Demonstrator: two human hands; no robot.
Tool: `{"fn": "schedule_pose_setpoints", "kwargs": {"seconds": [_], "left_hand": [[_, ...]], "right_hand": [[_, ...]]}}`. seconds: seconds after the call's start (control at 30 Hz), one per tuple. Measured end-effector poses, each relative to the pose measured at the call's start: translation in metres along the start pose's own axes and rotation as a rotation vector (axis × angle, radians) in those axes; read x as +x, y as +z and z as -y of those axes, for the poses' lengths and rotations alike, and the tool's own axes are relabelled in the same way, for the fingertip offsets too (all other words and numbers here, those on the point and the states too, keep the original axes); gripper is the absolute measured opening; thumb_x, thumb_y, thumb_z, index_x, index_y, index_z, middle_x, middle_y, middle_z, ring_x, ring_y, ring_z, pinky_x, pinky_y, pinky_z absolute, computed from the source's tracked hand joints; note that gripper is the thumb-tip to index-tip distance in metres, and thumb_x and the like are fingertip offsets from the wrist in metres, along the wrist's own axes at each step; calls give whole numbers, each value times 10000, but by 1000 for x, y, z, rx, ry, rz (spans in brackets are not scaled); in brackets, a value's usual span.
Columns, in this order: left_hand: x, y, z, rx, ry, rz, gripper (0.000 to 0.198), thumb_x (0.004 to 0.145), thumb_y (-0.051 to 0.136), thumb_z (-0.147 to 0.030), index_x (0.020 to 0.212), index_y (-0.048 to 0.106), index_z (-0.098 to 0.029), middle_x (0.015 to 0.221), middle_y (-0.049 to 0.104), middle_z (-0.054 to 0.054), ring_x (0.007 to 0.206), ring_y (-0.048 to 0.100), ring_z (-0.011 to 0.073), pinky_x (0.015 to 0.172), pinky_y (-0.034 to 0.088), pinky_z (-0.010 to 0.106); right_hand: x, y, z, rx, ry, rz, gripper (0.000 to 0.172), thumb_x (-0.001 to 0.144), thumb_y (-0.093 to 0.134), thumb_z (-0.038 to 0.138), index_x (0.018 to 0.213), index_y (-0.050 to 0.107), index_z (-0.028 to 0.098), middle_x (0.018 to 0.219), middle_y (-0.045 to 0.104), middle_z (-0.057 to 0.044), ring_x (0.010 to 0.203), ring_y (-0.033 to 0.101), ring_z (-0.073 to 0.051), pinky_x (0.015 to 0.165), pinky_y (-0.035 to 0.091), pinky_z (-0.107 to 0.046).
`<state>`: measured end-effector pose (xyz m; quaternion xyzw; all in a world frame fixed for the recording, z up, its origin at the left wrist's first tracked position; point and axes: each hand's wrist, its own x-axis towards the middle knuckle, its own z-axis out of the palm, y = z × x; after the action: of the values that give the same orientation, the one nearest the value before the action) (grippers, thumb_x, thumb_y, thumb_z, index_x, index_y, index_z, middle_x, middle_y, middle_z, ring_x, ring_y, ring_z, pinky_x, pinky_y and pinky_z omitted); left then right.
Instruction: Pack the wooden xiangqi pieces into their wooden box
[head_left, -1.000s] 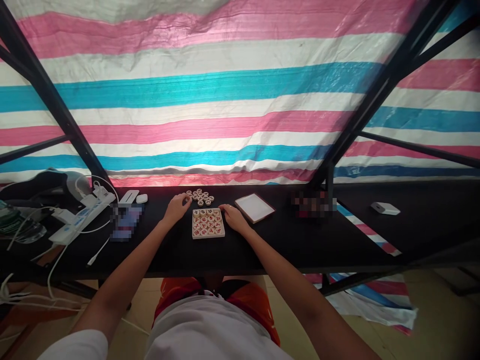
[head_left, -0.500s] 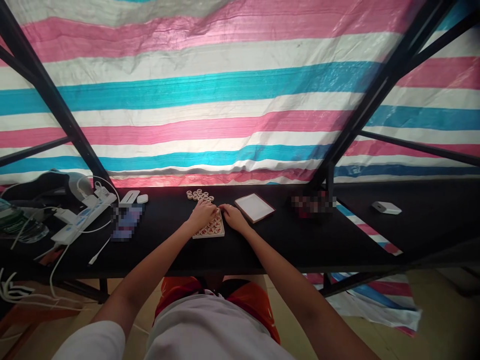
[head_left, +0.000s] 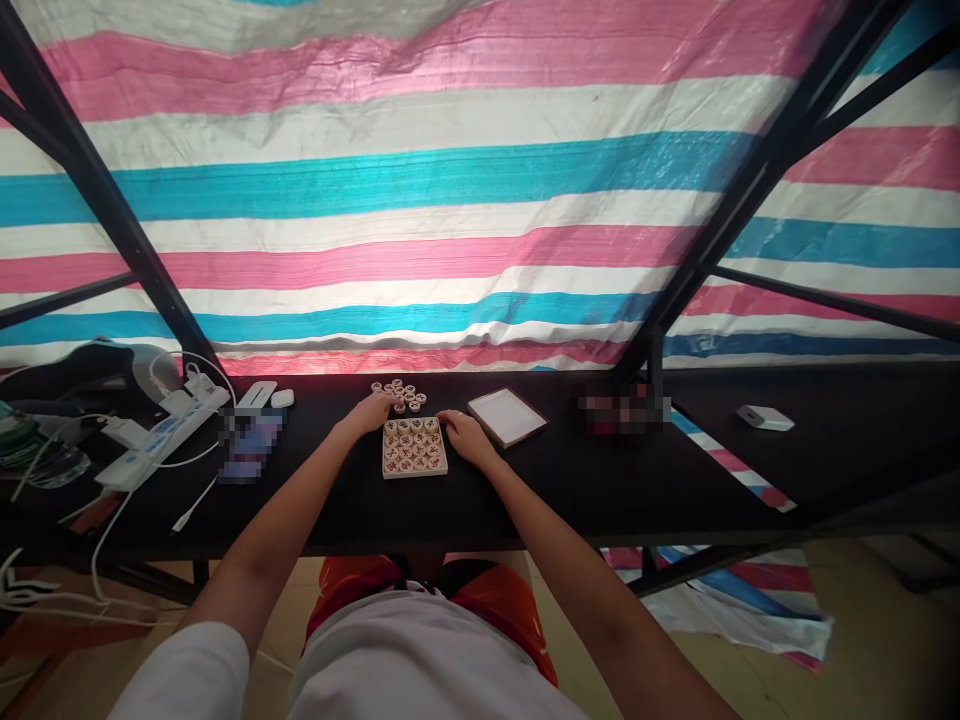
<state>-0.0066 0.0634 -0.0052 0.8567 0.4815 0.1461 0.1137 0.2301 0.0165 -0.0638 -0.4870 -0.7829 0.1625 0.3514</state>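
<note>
A shallow pale box (head_left: 415, 475) sits on the black table, filled with rows of round Chinese chess pieces (head_left: 418, 450). Red characters mark the nearer rows; the far row has dark ones. Just beyond it lies a loose cluster of Chinese chess pieces (head_left: 410, 392). My left hand (head_left: 373, 410) reaches to the near left side of that cluster, fingers stretched out over the pieces, their tips small and partly hidden. At the box's far right corner, my right hand (head_left: 466, 437) has its fingers curled against the edge, holding the box.
A white-lined lid or tray (head_left: 508, 416) lies right of my right hand. Leftward are a power strip (head_left: 163, 437), a phone-like blurred item (head_left: 253, 447), a white cable and a plastic bottle (head_left: 34, 450). A white charger (head_left: 765, 417) lies far right. Striped sheeting hangs behind.
My left hand has moved from above the box out to the loose pieces at the far left, uncovering the box's rows. My right hand stays at the box's corner.
</note>
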Motion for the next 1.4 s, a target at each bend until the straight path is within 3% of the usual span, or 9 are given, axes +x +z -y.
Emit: {"fn": "schedule_pose_setpoints", "kwargs": {"seconds": [0.2, 0.37, 0.43, 0.5, 0.57, 0.67, 0.8, 1.03, 1.4], "left_hand": [[-9, 2, 19, 90, -32, -49, 257, 799, 499, -157, 952, 685, -247, 1020, 661, 43, 1011, 565, 228, 860, 459, 311], [-36, -4, 23, 85, -105, -122, 152, 841, 499, -232, 872, 647, -216, 951, 657, 60, 935, 576, 230, 781, 476, 320], [-50, -5, 19, 17, -139, -216, 170, 862, 485, -268, 885, 641, -205, 938, 657, 59, 902, 583, 216, 784, 476, 320], [-62, -5, 10, -160, -156, -397, 200, 875, 482, -319, 929, 636, -203, 960, 660, 49, 888, 592, 191, 803, 474, 307], [-72, 0, -2, -301, -102, -480, 223, 867, 504, -364, 967, 636, -215, 1010, 661, 39, 923, 592, 182, 839, 468, 307], [-81, 12, -17, -368, 0, -371, 182, 832, 552, -341, 909, 665, -220, 1030, 663, 37, 989, 585, 190, 914, 446, 333], [-85, 25, -23, -305, -17, -298, 170, 828, 525, -281, 829, 678, -207, 1082, 642, 60, 1054, 559, 216, 949, 430, 375], [-89, 25, -23, -238, -12, -306, 260, 847, 469, -217, 1067, 606, -194, 1079, 647, 57, 1061, 534, 203, 951, 436, 359], [-90, 19, -26, -67, 71, -339, 212, 842, 473, -185, 986, 626, -205, 1046, 626, 54, 1023, 521, 205, 925, 435, 339]], "right_hand": [[0, -1, 0, -11, -14, -1, 344, 822, 389, 45, 1058, 618, 147, 1016, 667, -81, 949, 605, -168, 889, 444, -295], [0, 0, 1, -19, -9, 1, 321, 833, 398, 57, 1036, 623, 161, 1004, 668, -71, 940, 606, -163, 882, 444, -287], [0, 0, 1, -15, -2, -3, 319, 830, 398, 53, 1027, 625, 161, 997, 670, -71, 931, 607, -162, 873, 447, -284], [0, 0, 2, -11, 1, -6, 316, 827, 400, 50, 1016, 628, 160, 987, 671, -70, 922, 609, -161, 865, 448, -282], [0, -1, 3, -13, 3, -4, 312, 828, 402, 50, 1010, 630, 160, 984, 672, -71, 921, 609, -162, 865, 445, -281], [1, -1, 3, -19, 13, -4, 305, 837, 401, 61, 1011, 631, 162, 991, 672, -71, 924, 608, -163, 866, 443, -282], [1, -1, 2, -24, 19, -2, 304, 836, 406, 61, 1015, 631, 160, 997, 672, -71, 927, 606, -163, 870, 439, -282], [1, -1, 0, -43, 21, 4, 308, 830, 404, 62, 1013, 633, 154, 998, 672, -77, 932, 605, -174, 874, 442, -300], [11, -5, -5, -47, 61, 28, 408, 801, 371, 8, 1091, 615, 158, 987, 655, -67, 931, 591, -153, 890, 442, -295]]}}
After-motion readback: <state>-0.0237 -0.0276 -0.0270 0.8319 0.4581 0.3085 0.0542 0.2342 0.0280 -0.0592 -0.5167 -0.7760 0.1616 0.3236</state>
